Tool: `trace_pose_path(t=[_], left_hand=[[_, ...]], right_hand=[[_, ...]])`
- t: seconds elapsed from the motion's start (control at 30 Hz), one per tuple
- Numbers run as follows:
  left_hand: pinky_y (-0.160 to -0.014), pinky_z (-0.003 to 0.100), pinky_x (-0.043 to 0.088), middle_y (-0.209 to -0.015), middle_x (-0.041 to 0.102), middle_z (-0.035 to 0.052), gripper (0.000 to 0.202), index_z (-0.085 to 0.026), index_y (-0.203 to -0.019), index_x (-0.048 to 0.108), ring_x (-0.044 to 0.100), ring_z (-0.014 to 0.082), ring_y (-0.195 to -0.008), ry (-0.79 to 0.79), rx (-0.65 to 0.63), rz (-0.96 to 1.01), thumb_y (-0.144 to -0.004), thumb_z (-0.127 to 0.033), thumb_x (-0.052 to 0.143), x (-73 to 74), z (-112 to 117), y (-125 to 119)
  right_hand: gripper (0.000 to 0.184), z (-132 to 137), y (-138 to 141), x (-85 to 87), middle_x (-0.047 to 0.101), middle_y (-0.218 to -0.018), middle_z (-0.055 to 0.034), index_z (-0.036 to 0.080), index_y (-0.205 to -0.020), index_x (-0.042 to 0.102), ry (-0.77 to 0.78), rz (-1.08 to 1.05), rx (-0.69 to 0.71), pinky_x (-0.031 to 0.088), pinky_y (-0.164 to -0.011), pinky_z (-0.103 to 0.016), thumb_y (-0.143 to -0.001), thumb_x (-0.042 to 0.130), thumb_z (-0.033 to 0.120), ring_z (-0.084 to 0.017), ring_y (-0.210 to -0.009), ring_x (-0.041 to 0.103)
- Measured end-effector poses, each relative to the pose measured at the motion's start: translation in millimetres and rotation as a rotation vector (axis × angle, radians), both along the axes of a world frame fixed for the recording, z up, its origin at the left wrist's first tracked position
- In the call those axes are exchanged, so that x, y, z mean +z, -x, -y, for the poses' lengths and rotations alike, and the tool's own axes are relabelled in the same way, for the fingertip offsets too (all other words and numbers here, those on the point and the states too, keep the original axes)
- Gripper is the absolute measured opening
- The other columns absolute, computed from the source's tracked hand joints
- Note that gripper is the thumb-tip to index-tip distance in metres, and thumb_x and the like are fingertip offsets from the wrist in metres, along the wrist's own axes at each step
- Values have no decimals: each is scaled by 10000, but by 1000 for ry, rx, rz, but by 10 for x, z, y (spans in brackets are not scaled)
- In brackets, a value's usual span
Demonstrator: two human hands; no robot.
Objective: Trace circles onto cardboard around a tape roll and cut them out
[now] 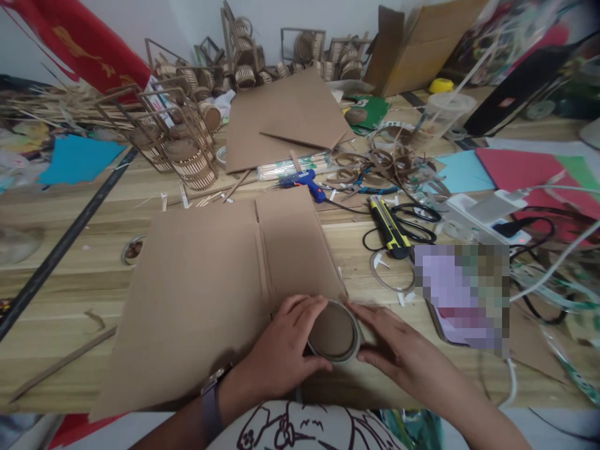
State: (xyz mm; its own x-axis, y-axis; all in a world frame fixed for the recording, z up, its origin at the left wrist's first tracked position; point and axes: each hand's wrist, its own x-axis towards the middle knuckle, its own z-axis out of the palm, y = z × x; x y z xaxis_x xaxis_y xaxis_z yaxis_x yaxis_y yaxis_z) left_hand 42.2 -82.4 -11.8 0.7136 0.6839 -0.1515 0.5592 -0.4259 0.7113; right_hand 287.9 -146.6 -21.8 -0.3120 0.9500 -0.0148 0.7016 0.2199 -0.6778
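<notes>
A round ring that looks like a roll of tape [357, 336] lies on the near right part of a brown cardboard sheet [201, 287], with cardboard showing through its hole. My left hand [293, 340] curves around the ring's left side, fingers at its far rim and thumb near its close edge. On the opposite side, my right hand [391, 344] grips the rim between fingers and thumb. A crease runs down the sheet to the left of the ring. Beyond the sheet lie a yellow-black utility knife [389, 226] and a blue hot glue gun [304, 181].
Small lantern-like bamboo pieces [190, 159] stand at the back left. Another cardboard sheet [290, 112] lies behind the glue gun. To the right are a blurred-out phone [454, 294], a white power strip [487, 215] with cables, coloured paper [525, 169] and a plastic cup [443, 119].
</notes>
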Motion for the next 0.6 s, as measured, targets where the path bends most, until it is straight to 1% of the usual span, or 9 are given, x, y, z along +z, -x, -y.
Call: trace_pose_path(t=[0.17,0.27,0.47,0.6], left_hand=[[-1157,614,428,-1496,558,185,936,-163,-1481,431,461,362,-1405,-8,9,39,-698,-284,928,-67,51,5],[-1147,607,442,-1502,557,177,932,-177,-1485,423,465,365,-1399,-33,24,63,-707,-293,924,-114,83,10],[-1144,570,455,-1526,534,182,866,-175,-1489,388,456,356,-1407,-105,11,117,-789,-377,856,-164,123,24],[-1143,531,465,-1500,555,187,911,-185,-1513,336,461,335,-1410,-127,33,141,-792,-398,851,-178,149,27]], right_hand=[[594,33,-42,-48,647,-1411,-146,238,-1497,462,-35,4,10,564,-1044,-465,-927,612,168,-275,-1290,622],[604,48,-57,-43,636,-1429,-139,249,-1499,444,-22,9,10,554,-1059,-461,-925,619,176,-270,-1308,612],[649,60,-61,-9,637,-1424,-132,278,-1509,399,-34,30,20,572,-1037,-439,-914,640,178,-266,-1286,632],[666,66,-66,-10,666,-1381,-147,264,-1499,394,-54,49,18,597,-999,-421,-899,676,193,-272,-1244,663]])
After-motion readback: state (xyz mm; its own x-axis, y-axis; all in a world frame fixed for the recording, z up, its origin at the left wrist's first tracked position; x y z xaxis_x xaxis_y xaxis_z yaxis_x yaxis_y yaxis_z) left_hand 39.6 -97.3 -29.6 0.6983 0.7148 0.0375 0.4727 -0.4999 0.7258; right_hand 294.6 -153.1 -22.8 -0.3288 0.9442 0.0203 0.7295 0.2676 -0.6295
